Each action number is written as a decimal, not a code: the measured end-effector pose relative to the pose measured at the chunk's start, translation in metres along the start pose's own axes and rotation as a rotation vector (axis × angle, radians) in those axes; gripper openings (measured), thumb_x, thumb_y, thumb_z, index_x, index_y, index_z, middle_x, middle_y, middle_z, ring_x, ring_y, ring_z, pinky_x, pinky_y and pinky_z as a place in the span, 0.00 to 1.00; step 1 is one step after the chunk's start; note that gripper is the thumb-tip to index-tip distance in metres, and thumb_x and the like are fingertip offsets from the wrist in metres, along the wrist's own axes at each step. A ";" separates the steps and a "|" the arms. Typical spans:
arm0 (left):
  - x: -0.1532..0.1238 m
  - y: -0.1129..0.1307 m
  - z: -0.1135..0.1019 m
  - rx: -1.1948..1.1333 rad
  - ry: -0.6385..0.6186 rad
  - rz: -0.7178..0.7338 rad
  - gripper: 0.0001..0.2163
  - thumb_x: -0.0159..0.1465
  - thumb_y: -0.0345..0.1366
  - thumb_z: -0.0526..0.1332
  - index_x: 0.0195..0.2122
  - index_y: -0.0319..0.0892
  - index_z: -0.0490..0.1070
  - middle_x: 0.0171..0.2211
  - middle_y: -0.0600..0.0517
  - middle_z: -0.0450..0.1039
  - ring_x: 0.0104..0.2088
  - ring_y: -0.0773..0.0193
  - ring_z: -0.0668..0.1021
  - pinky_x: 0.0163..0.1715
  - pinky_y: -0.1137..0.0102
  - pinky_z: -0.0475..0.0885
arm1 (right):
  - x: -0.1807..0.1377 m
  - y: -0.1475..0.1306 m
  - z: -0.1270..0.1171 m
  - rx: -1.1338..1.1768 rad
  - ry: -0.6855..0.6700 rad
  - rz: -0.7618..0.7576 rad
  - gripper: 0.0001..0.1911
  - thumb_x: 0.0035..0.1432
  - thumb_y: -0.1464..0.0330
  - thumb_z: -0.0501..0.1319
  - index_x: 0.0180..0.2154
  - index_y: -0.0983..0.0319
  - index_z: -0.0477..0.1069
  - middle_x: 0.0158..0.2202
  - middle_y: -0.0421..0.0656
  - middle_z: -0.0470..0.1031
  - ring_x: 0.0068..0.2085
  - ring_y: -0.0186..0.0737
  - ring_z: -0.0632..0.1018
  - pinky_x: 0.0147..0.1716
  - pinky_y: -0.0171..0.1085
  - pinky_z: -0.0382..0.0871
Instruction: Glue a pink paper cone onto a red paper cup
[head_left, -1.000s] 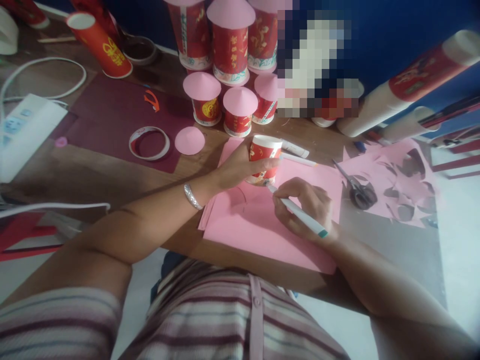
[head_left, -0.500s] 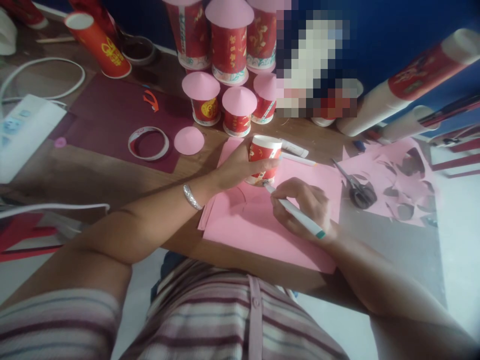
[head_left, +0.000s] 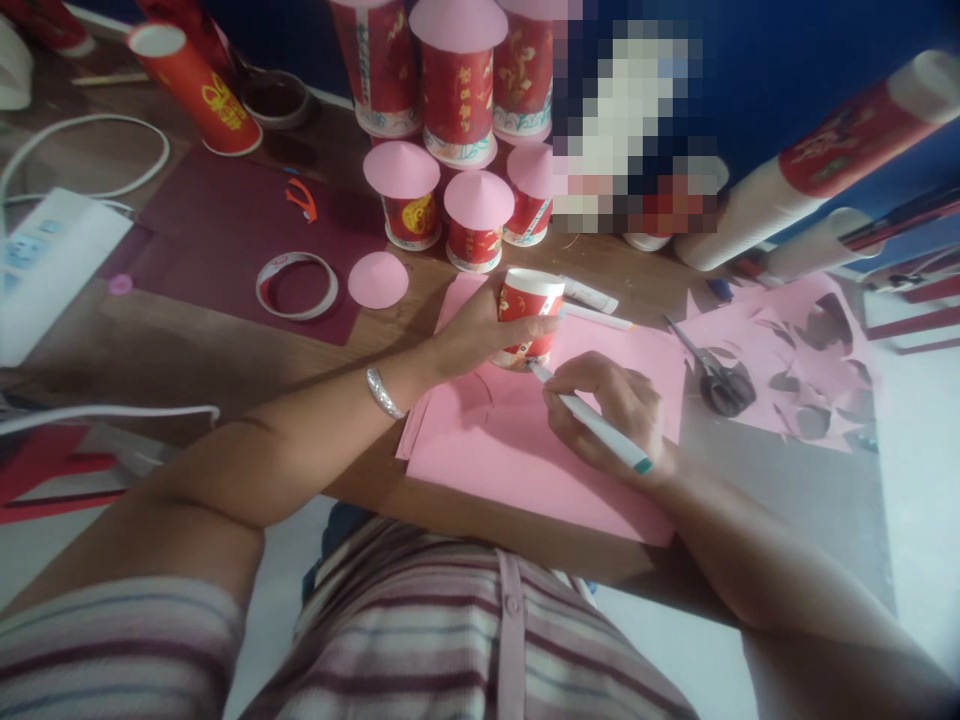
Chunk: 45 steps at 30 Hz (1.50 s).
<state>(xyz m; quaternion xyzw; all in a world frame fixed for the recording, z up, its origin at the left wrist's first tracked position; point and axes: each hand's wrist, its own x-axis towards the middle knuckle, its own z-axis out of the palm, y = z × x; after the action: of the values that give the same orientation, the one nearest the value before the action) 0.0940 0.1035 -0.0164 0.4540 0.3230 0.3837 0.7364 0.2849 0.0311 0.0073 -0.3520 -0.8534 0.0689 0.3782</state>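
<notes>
Wooden tabletop, cluttered craft bench, blue backdrop behind.

- Red paper cup stands on end on a pink paper sheet. Can't tell which end is down.
- Left hand comes in from the cup's left and is closed around its wall, thumb across the front. Silver bracelet on that wrist.
- Right hand is just in front-right of the cup, pinching a white pen with a teal end. The tip sits at the cup's base, on the sheet.
- Curved line on the sheet just front-left of the cup.
- Two white markers lie just behind-right of the cup.
- Scissors lie right of the cup, off the sheet. Pink offcuts are further right.
- Small cups with pink cone lids are behind the cup, with taller ones stacked behind those.
- Loose pink cone and a cut white ring are left of the cup, on a maroon sheet.
- Power strip is far left of the cup, white cable looping near it.
- Long stack of cups lies on its side, far right-rear of the cup.
</notes>
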 end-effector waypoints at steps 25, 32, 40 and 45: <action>0.004 -0.004 -0.005 0.020 0.033 0.110 0.24 0.55 0.44 0.78 0.45 0.42 0.69 0.40 0.52 0.77 0.38 0.67 0.80 0.41 0.70 0.76 | -0.004 -0.005 -0.004 0.000 0.097 0.068 0.12 0.63 0.77 0.63 0.41 0.52 0.68 0.31 0.39 0.78 0.29 0.42 0.81 0.26 0.41 0.78; 0.003 -0.001 -0.001 -0.082 0.028 0.101 0.23 0.55 0.46 0.78 0.42 0.41 0.70 0.38 0.52 0.76 0.39 0.65 0.81 0.42 0.68 0.77 | 0.000 0.000 0.001 0.125 0.094 -0.160 0.12 0.59 0.78 0.64 0.42 0.58 0.69 0.29 0.38 0.77 0.30 0.39 0.81 0.36 0.42 0.86; 0.001 0.001 0.002 -0.033 0.053 0.176 0.20 0.61 0.52 0.73 0.38 0.43 0.69 0.34 0.53 0.74 0.37 0.64 0.80 0.41 0.67 0.76 | -0.002 0.002 0.005 0.163 0.043 -0.216 0.13 0.58 0.78 0.65 0.43 0.58 0.71 0.31 0.36 0.78 0.31 0.36 0.81 0.46 0.46 0.88; 0.000 0.000 0.001 -0.067 0.040 0.159 0.17 0.63 0.49 0.70 0.36 0.44 0.67 0.31 0.53 0.72 0.34 0.64 0.78 0.38 0.68 0.76 | -0.002 0.002 0.004 0.143 0.041 -0.207 0.12 0.60 0.77 0.64 0.43 0.57 0.70 0.31 0.36 0.78 0.31 0.36 0.82 0.46 0.46 0.88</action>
<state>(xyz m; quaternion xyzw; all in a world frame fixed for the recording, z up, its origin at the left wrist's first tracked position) 0.0949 0.1034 -0.0162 0.4458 0.2876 0.4603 0.7118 0.2843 0.0322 0.0024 -0.2356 -0.8702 0.0828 0.4248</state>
